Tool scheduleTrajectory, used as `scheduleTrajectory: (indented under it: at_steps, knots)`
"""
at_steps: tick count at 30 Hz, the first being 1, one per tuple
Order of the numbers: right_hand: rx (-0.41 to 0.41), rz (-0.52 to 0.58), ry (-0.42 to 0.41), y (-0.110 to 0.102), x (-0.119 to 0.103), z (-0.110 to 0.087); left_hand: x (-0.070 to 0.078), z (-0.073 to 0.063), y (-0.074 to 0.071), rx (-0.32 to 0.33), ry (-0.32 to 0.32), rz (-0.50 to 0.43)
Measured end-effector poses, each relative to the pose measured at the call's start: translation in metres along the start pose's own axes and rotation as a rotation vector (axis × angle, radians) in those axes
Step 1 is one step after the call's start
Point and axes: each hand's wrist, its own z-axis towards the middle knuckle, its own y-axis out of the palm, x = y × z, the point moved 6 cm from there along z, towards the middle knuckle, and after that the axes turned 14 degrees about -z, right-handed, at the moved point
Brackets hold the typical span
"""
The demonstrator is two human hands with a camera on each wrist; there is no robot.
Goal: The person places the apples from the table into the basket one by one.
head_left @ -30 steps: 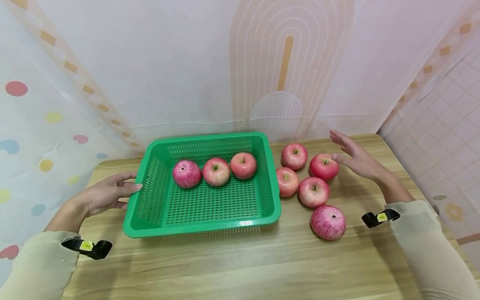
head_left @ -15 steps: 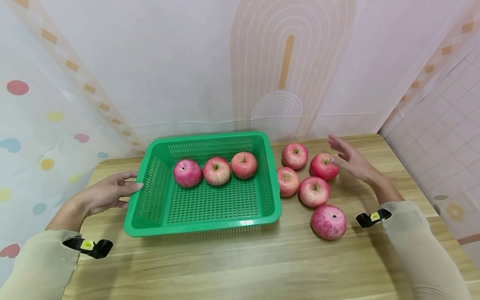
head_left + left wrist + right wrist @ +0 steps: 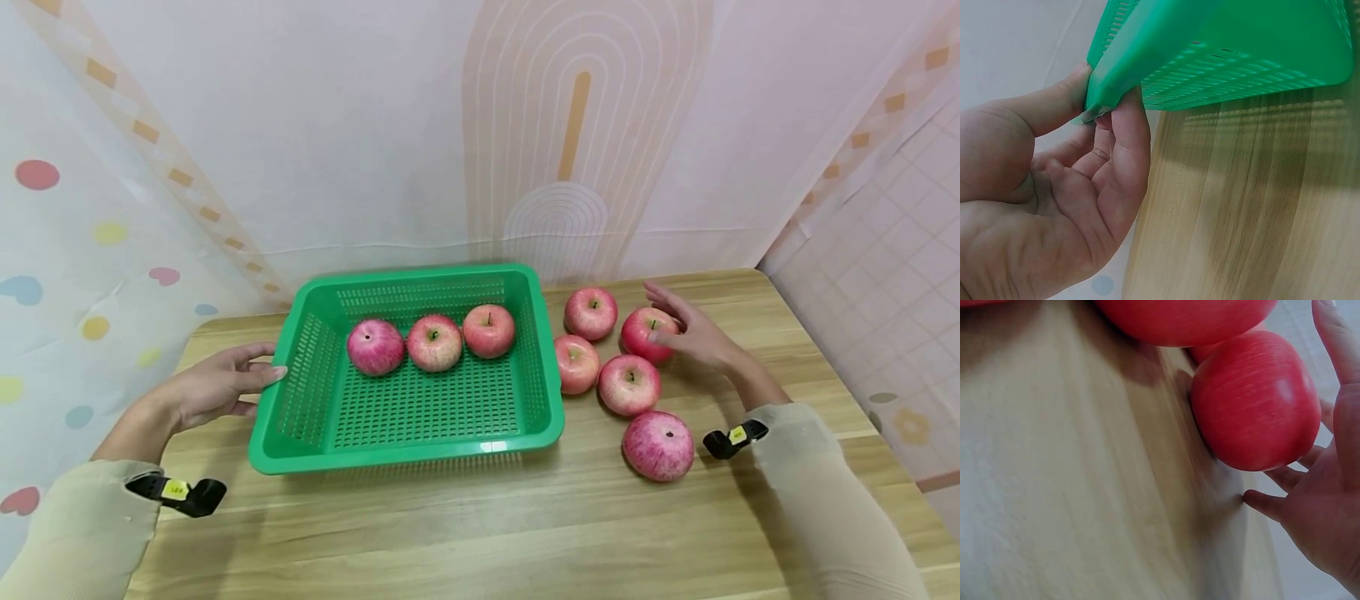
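Note:
A green plastic basket (image 3: 408, 461) stands on the left half of the table, with three red apples in a row inside it. My left hand (image 3: 225, 385) pinches the basket's left rim (image 3: 1141, 50), thumb on top and fingers curled beneath. On the right, my right hand (image 3: 697, 340) spreads around the far-right apple (image 3: 641, 332), thumb and fingers apart. In the right wrist view, the fingers (image 3: 1266, 503) reach past that apple (image 3: 1257, 403); whether they touch it, I cannot tell.
Several other apples lie between basket and right hand: one at the back (image 3: 591, 313), one against the basket's right side (image 3: 577, 367), one in the middle (image 3: 628, 385), a darker one (image 3: 658, 446) nearer me. A patterned wall covering (image 3: 360, 167) stands directly behind the wooden table (image 3: 450, 533).
My right hand has moved left and slightly down, closing in on the far-right apple. The left hand, the basket and the apples have stayed in place.

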Motion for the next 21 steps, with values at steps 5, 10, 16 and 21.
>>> scheduleTrajectory:
  at_steps: [5, 10, 16, 21]
  knots:
    - [0.014, -0.028, 0.026, 0.003, 0.002, 0.002, -0.001, 0.001, -0.001, -0.001, 0.001, 0.005]
    - [0.031, -0.03, 0.044, 0.006, 0.003, 0.004, 0.0, 0.001, -0.001, -0.012, 0.011, -0.001]
    - [0.023, -0.047, 0.059, 0.009, 0.006, 0.005, 0.001, 0.001, 0.0, -0.007, 0.015, 0.0]
    - [0.0, -0.071, 0.088, 0.012, 0.009, 0.005, 0.001, 0.0, 0.0, 0.001, 0.013, 0.003]
